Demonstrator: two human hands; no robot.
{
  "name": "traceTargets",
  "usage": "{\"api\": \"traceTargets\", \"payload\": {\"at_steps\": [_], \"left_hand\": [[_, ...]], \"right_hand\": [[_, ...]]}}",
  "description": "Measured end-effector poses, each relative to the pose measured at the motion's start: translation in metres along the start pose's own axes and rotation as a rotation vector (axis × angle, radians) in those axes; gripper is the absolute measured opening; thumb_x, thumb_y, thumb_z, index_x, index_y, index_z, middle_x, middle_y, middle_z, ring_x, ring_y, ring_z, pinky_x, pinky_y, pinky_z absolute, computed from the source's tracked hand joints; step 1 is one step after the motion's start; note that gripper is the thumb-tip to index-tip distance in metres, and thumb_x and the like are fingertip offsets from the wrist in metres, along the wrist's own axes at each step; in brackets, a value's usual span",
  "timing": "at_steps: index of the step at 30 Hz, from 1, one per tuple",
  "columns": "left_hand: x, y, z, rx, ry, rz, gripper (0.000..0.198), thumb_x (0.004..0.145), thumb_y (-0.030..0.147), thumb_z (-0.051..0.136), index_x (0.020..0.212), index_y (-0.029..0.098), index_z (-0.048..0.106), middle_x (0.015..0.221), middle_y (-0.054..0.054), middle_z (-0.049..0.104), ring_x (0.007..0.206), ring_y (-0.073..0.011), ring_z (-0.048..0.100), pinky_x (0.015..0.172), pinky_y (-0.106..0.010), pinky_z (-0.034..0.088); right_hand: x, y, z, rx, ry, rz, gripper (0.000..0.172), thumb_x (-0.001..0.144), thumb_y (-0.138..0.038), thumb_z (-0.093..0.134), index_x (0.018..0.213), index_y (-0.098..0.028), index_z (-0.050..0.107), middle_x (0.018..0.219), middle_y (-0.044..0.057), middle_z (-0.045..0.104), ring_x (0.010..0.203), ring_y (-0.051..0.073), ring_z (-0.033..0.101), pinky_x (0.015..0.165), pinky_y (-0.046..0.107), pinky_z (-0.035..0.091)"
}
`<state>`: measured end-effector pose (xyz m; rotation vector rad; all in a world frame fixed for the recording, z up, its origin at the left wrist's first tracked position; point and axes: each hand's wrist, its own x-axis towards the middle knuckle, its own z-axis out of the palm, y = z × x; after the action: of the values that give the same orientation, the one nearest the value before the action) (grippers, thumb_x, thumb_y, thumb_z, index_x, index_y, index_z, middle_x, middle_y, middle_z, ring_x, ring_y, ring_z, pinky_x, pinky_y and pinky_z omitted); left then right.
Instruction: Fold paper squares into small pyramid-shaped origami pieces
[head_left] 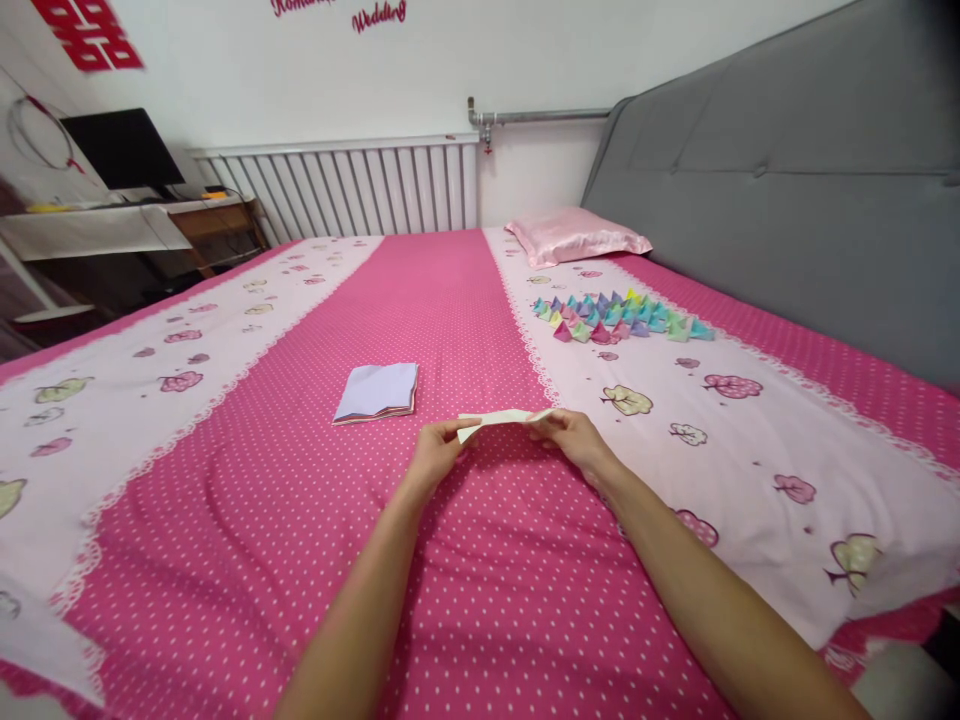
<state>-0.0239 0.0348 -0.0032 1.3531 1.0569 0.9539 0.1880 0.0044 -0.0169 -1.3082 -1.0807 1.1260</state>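
Note:
My left hand (435, 455) and my right hand (570, 435) both pinch a pale folded sheet of paper (501, 418) just above the pink dotted bedspread (360, 560). Each hand grips one end, fingers closed on it. A small stack of pale square papers (377, 391) lies on the bed a little beyond my left hand. Farther off to the right, several small folded paper shapes (619, 316) in pastel colours lie in rows on the bedspread's light strip.
A pink pillow (576, 235) rests at the far end by the grey padded headboard (795, 190). A white radiator (352, 187) lines the back wall. A desk with a dark monitor (124, 148) stands at the far left.

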Motion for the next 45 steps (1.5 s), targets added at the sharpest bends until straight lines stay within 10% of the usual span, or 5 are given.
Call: {"api": "traceTargets", "payload": {"at_steps": [22,33,40,45], "left_hand": [[-0.003,0.008,0.003,-0.114,0.126,0.005,0.038,0.055,0.046,0.075,0.064,0.01,0.066,0.059,-0.006,0.064,0.046,-0.0085,0.05,0.042,-0.019,0.035],[0.0,0.005,0.015,-0.239,0.225,0.118,0.04,0.052,0.031,0.078,0.083,0.013,0.061,0.071,-0.003,0.066,0.064,-0.0123,0.06,0.062,-0.024,0.048],[-0.002,0.012,0.013,-0.244,0.252,0.14,0.082,0.056,0.026,0.076,0.128,0.017,0.038,0.078,-0.003,0.068,0.06,-0.0109,0.061,0.058,-0.022,0.048],[-0.001,0.01,0.01,-0.369,0.239,0.119,0.05,0.058,0.03,0.076,0.102,0.014,0.06,0.088,-0.007,0.069,0.072,-0.0142,0.064,0.068,-0.025,0.049]], "right_hand": [[-0.003,-0.005,0.008,0.135,0.031,0.001,0.03,0.067,-0.045,0.068,0.076,-0.018,0.059,0.062,0.001,0.067,0.057,0.013,0.064,0.043,0.017,0.04],[-0.013,-0.006,0.022,0.185,0.051,-0.126,0.037,0.058,-0.038,0.075,0.082,-0.015,0.058,0.079,0.004,0.07,0.073,0.018,0.065,0.071,0.029,0.049],[-0.017,-0.007,0.029,0.249,0.103,-0.081,0.065,0.055,-0.029,0.076,0.111,-0.018,0.046,0.076,0.002,0.071,0.068,0.018,0.067,0.07,0.033,0.051],[-0.02,-0.007,0.029,0.179,-0.006,0.039,0.041,0.06,-0.033,0.073,0.095,-0.014,0.063,0.086,0.008,0.072,0.067,0.017,0.066,0.052,0.022,0.046]]}}
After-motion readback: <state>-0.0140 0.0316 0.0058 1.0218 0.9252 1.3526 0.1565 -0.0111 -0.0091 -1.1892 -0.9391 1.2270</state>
